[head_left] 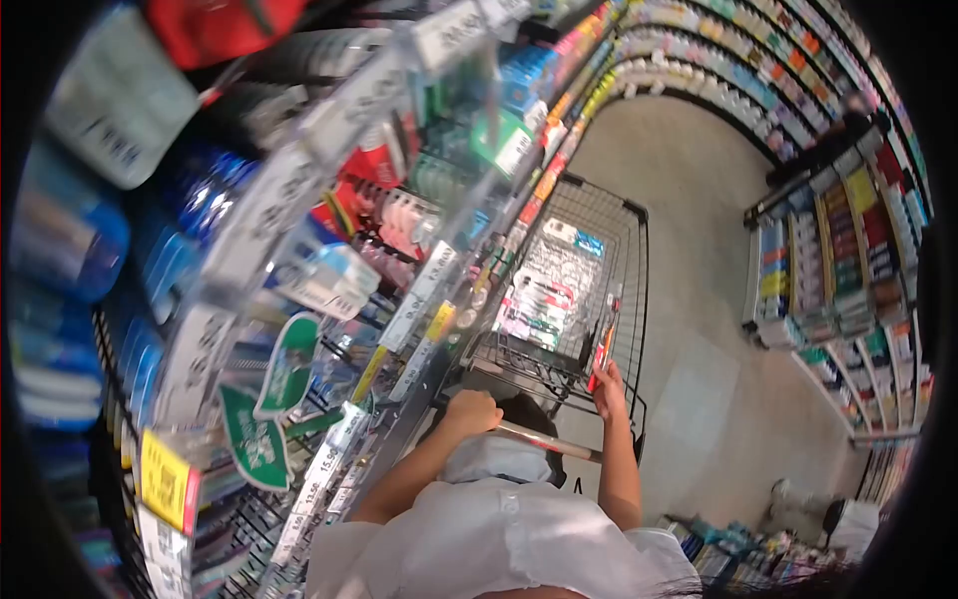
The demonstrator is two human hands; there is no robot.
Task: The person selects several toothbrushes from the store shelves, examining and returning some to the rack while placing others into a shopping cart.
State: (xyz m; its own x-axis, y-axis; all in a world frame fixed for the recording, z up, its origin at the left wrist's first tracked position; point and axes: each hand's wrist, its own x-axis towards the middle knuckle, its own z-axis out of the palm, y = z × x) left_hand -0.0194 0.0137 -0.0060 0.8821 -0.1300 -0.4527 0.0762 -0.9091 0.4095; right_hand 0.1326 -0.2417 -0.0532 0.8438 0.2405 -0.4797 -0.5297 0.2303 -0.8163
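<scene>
My left hand (474,411) is closed around the left end of the shopping cart's handle (549,440). My right hand (609,390) is raised above the cart's right side, its fingers closed on a slim red package (604,349) that points up and forward. What is printed on the package is too small to read. The wire shopping cart (639,290) stands straight ahead of me. Inside its basket lie white, red and pink packaged goods (544,299), with a small blue item (589,243) at the far end.
Close on my left runs a shelf with price labels (319,469), hanging packs and green leaf-shaped signs (257,439). A yellow tag (165,479) sticks out low on it. Grey floor (689,200) lies right of the cart. Further right are a stocked display (838,240) and a person in dark clothes (833,140).
</scene>
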